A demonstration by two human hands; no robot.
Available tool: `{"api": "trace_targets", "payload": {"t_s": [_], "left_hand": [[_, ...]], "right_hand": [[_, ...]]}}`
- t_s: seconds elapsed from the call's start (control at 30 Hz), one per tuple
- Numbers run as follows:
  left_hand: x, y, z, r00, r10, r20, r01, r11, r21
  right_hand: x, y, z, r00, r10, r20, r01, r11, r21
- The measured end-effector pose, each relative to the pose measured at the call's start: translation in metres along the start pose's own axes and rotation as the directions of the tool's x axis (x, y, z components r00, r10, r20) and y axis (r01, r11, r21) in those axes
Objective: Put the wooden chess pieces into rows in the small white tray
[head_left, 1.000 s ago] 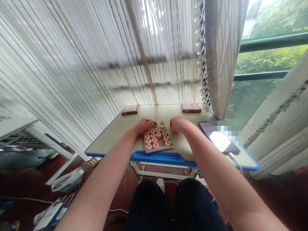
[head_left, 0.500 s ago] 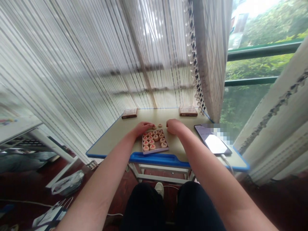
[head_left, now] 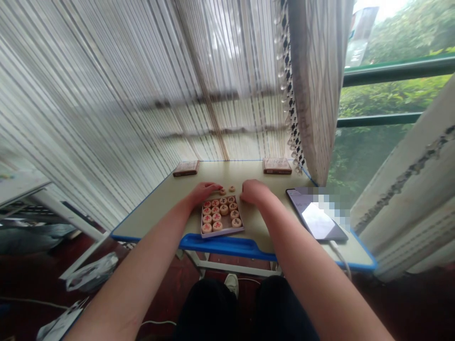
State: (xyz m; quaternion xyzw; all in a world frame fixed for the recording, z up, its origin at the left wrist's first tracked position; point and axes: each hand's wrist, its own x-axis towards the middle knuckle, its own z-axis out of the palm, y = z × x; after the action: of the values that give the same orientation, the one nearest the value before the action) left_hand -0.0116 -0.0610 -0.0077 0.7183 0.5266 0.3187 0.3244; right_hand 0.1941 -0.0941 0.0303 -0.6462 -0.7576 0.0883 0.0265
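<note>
A shallow tray (head_left: 239,230) on the small desk (head_left: 159,203) holds several round wooden chess pieces (head_left: 216,216) with red characters. Two loose pieces (head_left: 227,190) lie just beyond the tray. My left hand (head_left: 204,191) rests at the tray's far left corner, fingers stretched toward the nearer loose piece and touching it. My right hand (head_left: 253,191) is curled into a loose fist beside the tray's far right corner; what it holds, if anything, is hidden.
Two flat boxes (head_left: 186,167) (head_left: 277,166) sit at the desk's far edge against the curtains. A phone (head_left: 315,219) with a lit screen and cable lies at the right. A blue lip (head_left: 220,244) runs along the front edge. Bags lie on the floor at left.
The view has shifted, so the desk sits lower and further left in frame. Both hands have stayed by the tray's far corners, the left still at the loose piece.
</note>
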Motion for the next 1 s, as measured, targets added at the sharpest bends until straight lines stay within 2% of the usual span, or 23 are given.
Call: {"api": "trace_targets", "payload": {"t_s": [0.33, 0.6, 0.8, 1.0], "left_hand": [[-0.003, 0.009, 0.002, 0.999, 0.053, 0.011, -0.053, 0.999, 0.006], [-0.002, 0.006, 0.002, 0.998, 0.066, 0.02, -0.066, 0.998, -0.002], [-0.002, 0.01, 0.002, 0.998, 0.063, 0.022, -0.063, 0.998, 0.002], [-0.001, 0.011, -0.001, 0.995, 0.089, 0.053, -0.089, 0.996, -0.004]], "right_hand": [[0.001, -0.001, 0.005, 0.999, -0.034, 0.007, 0.034, 0.998, 0.055], [-0.006, -0.002, 0.003, 0.996, 0.086, -0.02, -0.085, 0.993, 0.081], [-0.01, -0.004, 0.004, 0.994, 0.087, -0.061, -0.083, 0.994, 0.073], [-0.012, -0.012, 0.001, 0.997, 0.076, 0.028, -0.077, 0.997, 0.028]]}}
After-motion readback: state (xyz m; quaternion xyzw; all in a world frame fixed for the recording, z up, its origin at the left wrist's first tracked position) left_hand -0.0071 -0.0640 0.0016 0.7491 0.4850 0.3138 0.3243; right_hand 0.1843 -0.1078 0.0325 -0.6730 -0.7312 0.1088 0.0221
